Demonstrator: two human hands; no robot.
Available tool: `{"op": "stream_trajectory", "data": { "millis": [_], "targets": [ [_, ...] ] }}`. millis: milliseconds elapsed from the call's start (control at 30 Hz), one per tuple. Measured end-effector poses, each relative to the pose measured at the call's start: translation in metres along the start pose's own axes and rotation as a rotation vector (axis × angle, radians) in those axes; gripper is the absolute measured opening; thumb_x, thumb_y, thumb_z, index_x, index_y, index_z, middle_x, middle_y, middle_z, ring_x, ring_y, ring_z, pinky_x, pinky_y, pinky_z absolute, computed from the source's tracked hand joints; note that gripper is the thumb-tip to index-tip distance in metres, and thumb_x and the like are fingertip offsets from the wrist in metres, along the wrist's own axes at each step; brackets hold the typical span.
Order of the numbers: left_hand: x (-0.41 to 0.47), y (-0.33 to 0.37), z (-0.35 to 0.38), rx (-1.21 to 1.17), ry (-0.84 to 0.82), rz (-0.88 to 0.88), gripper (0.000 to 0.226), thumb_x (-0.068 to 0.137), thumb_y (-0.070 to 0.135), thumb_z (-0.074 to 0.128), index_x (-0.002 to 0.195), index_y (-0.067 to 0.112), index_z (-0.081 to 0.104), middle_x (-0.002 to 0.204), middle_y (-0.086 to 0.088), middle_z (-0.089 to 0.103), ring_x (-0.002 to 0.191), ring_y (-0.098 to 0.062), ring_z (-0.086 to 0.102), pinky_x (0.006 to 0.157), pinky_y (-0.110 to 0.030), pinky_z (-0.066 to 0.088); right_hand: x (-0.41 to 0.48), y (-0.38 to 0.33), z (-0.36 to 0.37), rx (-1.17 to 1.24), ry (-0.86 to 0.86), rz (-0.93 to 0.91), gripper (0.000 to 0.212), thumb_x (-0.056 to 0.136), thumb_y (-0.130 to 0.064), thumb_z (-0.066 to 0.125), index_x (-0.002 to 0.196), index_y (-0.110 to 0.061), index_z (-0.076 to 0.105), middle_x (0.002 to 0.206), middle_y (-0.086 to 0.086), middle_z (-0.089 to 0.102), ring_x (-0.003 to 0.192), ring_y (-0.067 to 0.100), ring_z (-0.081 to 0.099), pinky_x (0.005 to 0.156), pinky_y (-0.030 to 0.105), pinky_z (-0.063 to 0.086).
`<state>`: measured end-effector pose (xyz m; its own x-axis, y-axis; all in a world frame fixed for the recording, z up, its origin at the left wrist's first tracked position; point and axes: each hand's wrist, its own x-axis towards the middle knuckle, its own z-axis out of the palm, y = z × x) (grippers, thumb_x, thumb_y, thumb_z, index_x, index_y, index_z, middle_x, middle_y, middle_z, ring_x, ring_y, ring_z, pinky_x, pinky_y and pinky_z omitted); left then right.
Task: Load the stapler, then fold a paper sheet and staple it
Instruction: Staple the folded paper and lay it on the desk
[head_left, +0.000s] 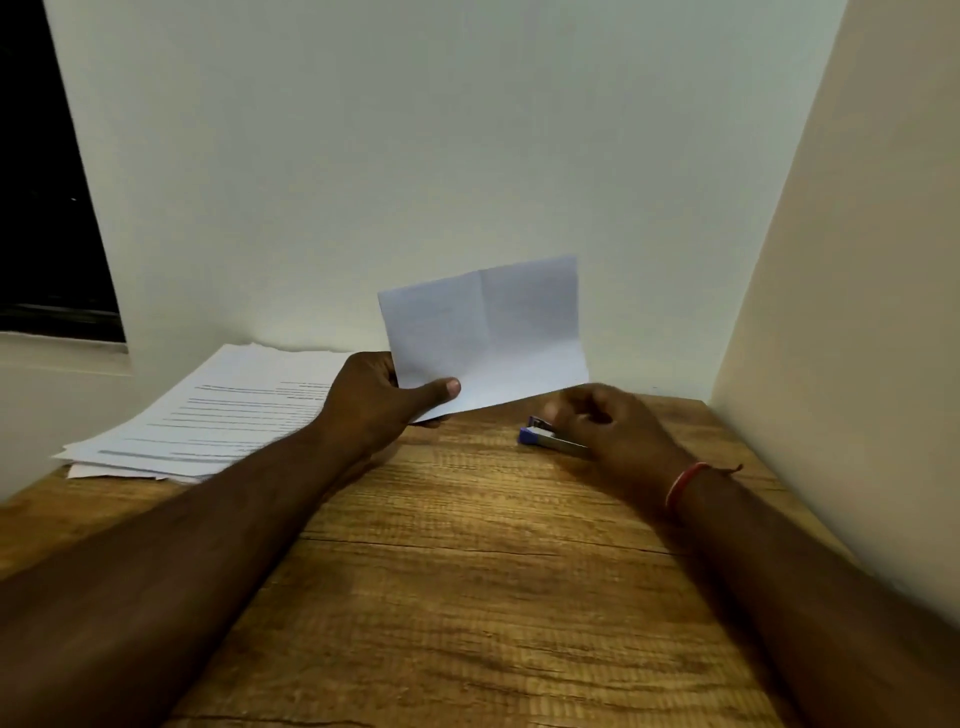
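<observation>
Folded sheet (488, 332) is raised above the desk (467, 571), its lower left corner pinched between thumb and fingers of the left hand (374, 400). Stapler (540, 436) lies on the desk under the curled, blurred right hand (613, 431); I cannot tell whether it grips. I'd seat the folded edge fully before pressing.

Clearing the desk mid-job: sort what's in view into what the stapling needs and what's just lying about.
Job: folded sheet, pinched by left hand; stapler, partly under right hand.
Lying about: paper stack on the table.
</observation>
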<state>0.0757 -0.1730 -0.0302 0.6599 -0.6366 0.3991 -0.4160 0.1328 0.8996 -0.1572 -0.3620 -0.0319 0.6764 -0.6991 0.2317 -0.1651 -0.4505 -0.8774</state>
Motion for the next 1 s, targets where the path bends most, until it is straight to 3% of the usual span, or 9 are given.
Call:
{"op": "stream_trajectory", "data": {
  "millis": [67, 133, 267, 367, 400, 467, 600, 1000],
  "targets": [
    [-0.003, 0.001, 0.003, 0.021, 0.016, 0.036, 0.021, 0.083, 0.034, 0.098, 0.098, 0.03, 0.084, 0.092, 0.015, 0.086, 0.083, 0.001, 0.081, 0.068, -0.013, 0.061, 0.0, 0.007, 0.005, -0.363, -0.082, -0.059, 0.046, 0.086, -0.057, 0.088, 0.124, -0.033, 0.077, 0.107, -0.02, 0.071, 0.103, 0.005, 0.068, 0.09, 0.032, 0.059],
    [-0.005, 0.003, 0.005, 0.008, 0.025, 0.061, 0.02, 0.084, 0.035, 0.097, 0.098, 0.029, 0.084, 0.091, 0.014, 0.085, 0.083, -0.001, 0.081, 0.066, -0.013, 0.059, 0.007, 0.01, 0.008, -0.531, -0.075, -0.089, 0.037, 0.086, -0.056, 0.088, 0.117, -0.036, 0.082, 0.105, -0.026, 0.069, 0.107, 0.004, 0.067, 0.099, 0.036, 0.056],
    [-0.005, 0.002, 0.006, 0.014, 0.062, 0.073, 0.033, 0.084, 0.042, 0.097, 0.107, 0.021, 0.086, 0.096, 0.004, 0.087, 0.091, -0.016, 0.084, 0.084, -0.037, 0.069, 0.009, 0.007, 0.01, -0.473, -0.036, -0.043, 0.013, 0.093, -0.041, 0.086, 0.096, -0.031, 0.078, 0.093, -0.016, 0.074, 0.094, 0.007, 0.068, 0.085, 0.032, 0.054],
    [-0.003, 0.001, 0.007, -0.011, 0.088, 0.048, 0.038, 0.083, 0.045, 0.098, 0.11, 0.021, 0.087, 0.101, 0.004, 0.087, 0.094, -0.017, 0.084, 0.091, -0.046, 0.069, -0.007, -0.005, 0.017, -0.246, -0.091, -0.093, 0.008, 0.102, -0.032, 0.077, 0.103, -0.024, 0.076, 0.092, 0.0, 0.078, 0.079, 0.008, 0.066, 0.068, 0.019, 0.053],
    [-0.003, 0.002, 0.008, -0.014, 0.101, 0.051, 0.038, 0.083, 0.045, 0.098, 0.111, 0.021, 0.087, 0.101, 0.005, 0.087, 0.095, -0.016, 0.084, 0.092, -0.045, 0.069, -0.01, -0.01, 0.021, -0.127, -0.104, -0.1, 0.008, 0.104, -0.03, 0.075, 0.106, -0.022, 0.075, 0.096, 0.004, 0.079, 0.078, 0.01, 0.066, 0.068, 0.017, 0.053],
    [-0.003, 0.004, 0.008, -0.014, 0.124, 0.067, 0.035, 0.084, 0.044, 0.097, 0.109, 0.023, 0.086, 0.1, 0.006, 0.087, 0.094, -0.011, 0.083, 0.089, -0.038, 0.068, -0.017, -0.017, 0.032, 0.053, -0.145, -0.107, 0.009, 0.104, -0.028, 0.074, 0.111, -0.021, 0.073, 0.104, 0.013, 0.079, 0.079, 0.017, 0.066, 0.072, 0.027, 0.056],
    [-0.005, 0.009, 0.01, 0.006, 0.112, 0.133, 0.023, 0.085, 0.044, 0.095, 0.1, 0.033, 0.083, 0.093, 0.015, 0.085, 0.09, -0.002, 0.081, 0.077, -0.021, 0.064, -0.019, -0.02, 0.043, 0.209, -0.205, -0.114, 0.014, 0.105, -0.016, 0.072, 0.119, -0.014, 0.07, 0.107, 0.022, 0.076, 0.08, 0.021, 0.069, 0.071, 0.033, 0.061],
    [-0.009, 0.017, 0.013, 0.04, 0.104, 0.225, 0.014, 0.087, 0.038, 0.094, 0.092, 0.032, 0.083, 0.087, 0.019, 0.084, 0.08, -0.003, 0.08, 0.066, -0.012, 0.055, -0.014, -0.019, 0.041, 0.161, -0.157, -0.132, 0.018, 0.102, -0.021, 0.077, 0.12, -0.024, 0.075, 0.109, 0.01, 0.079, 0.087, 0.019, 0.074, 0.08, 0.038, 0.068]
  ]
}}
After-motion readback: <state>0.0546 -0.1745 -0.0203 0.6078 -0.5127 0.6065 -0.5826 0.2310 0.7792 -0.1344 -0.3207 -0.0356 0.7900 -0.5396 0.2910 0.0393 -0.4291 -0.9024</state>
